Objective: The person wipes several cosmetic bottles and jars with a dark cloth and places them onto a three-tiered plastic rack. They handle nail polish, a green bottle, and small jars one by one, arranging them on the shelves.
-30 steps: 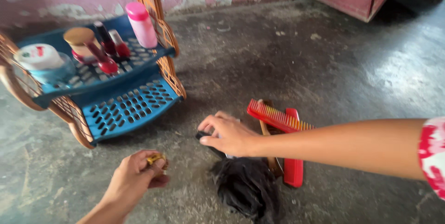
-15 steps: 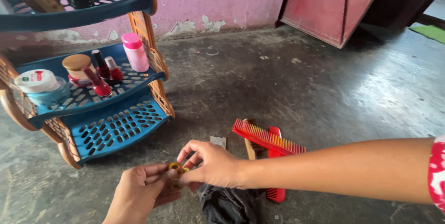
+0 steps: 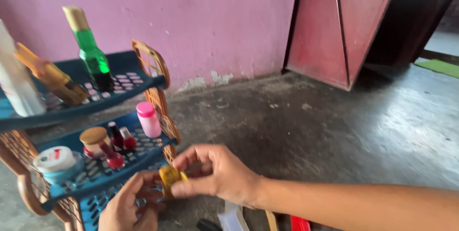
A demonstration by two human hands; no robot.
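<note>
My left hand (image 3: 130, 206) and my right hand (image 3: 217, 173) meet in front of me, both pinching a small yellow-gold object (image 3: 168, 176) between their fingertips. They hover just in front of the lower shelves of a blue plastic rack with orange wicker-like sides (image 3: 152, 83). The middle shelf holds a pink bottle (image 3: 148, 119), small red nail polish bottles (image 3: 115, 157), a wooden-lidded jar (image 3: 93, 137) and a white-lidded tub (image 3: 56, 161). A green bottle (image 3: 92, 51), an orange brush (image 3: 50, 76) and a white bottle (image 3: 16, 82) stand on the top shelf.
A pink wall (image 3: 191, 20) rises behind the rack, with a dark red door (image 3: 344, 25) leaning at the right. The grey concrete floor (image 3: 334, 135) spreads to the right. A red comb tip (image 3: 300, 223) and a white item (image 3: 233, 219) peek in at the bottom edge.
The view has tilted up, so the combs and black bag have dropped out of sight. My right hand left the black item and joined my left hand on the yellow-gold object, nearer the rack.
</note>
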